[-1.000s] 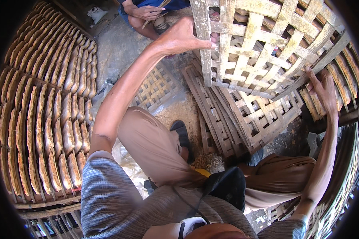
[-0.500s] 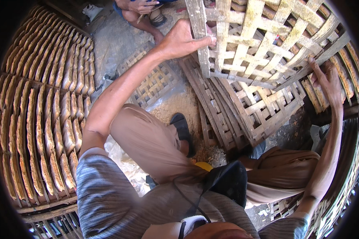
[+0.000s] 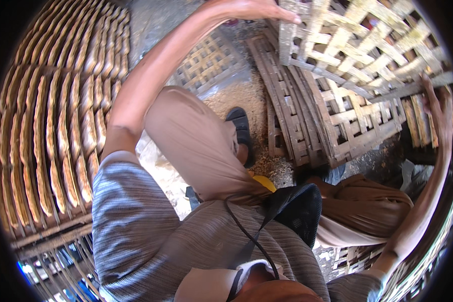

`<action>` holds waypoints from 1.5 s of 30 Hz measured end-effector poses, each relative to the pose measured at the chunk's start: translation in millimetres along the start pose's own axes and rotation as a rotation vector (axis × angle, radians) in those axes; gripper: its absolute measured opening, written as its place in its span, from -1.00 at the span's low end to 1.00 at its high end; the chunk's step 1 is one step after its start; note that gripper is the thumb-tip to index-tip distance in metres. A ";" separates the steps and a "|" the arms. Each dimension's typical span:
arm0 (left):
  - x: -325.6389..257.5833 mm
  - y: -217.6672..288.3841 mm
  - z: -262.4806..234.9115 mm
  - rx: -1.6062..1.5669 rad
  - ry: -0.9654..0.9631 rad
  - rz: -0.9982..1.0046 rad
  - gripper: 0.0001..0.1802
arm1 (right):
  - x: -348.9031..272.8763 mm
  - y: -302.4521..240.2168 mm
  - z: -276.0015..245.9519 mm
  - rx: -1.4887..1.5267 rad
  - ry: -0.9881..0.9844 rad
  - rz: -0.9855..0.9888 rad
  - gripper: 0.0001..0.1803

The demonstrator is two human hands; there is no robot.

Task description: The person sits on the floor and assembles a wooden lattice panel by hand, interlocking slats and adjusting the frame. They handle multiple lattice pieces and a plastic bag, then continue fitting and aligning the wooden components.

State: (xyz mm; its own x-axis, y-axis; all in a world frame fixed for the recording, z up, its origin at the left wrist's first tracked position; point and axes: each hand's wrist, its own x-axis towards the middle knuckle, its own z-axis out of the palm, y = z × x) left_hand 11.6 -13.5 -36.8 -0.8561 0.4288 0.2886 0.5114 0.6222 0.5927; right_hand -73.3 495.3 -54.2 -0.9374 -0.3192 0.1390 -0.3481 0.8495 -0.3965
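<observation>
A woven bamboo lattice tray (image 3: pixel 314 32) is held up in front of me at the upper right, tilted, with wooden strips framing its edges. My left hand (image 3: pixel 261 9) reaches across the top and grips its left edge, the thumb along the frame. My right hand (image 3: pixel 440 103) is closed on its lower right edge, fingers partly hidden behind the frame. Beneath the raised tray leans a stack of similar lattice trays (image 3: pixel 332 143), apart from both hands.
Rows of thin tan-edged slabs on racks (image 3: pixel 50 131) fill the left side. Another lattice tray (image 3: pixel 206 63) lies flat on the dusty floor. My sandalled foot (image 3: pixel 240 128) is left of the tray stack. More woven trays (image 3: pixel 433 216) stand by my right arm.
The raised tray and both hands have shifted up and to the right in view. The whole view has shifted as well, and the person at the top has mostly left it.
</observation>
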 end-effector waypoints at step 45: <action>-567.2 -76.4 161.9 0.342 0.758 -1.322 -0.76 | 16.7 161.8 196.8 -0.176 -0.334 0.005 -0.29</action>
State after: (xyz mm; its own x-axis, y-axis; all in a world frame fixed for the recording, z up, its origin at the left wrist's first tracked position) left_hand 470.1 -198.2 -367.6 -0.4772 -0.8752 0.0798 -0.7051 0.4356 0.5595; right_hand -143.5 544.7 -294.7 -0.8948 -0.4096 -0.1778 -0.3668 0.9013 -0.2307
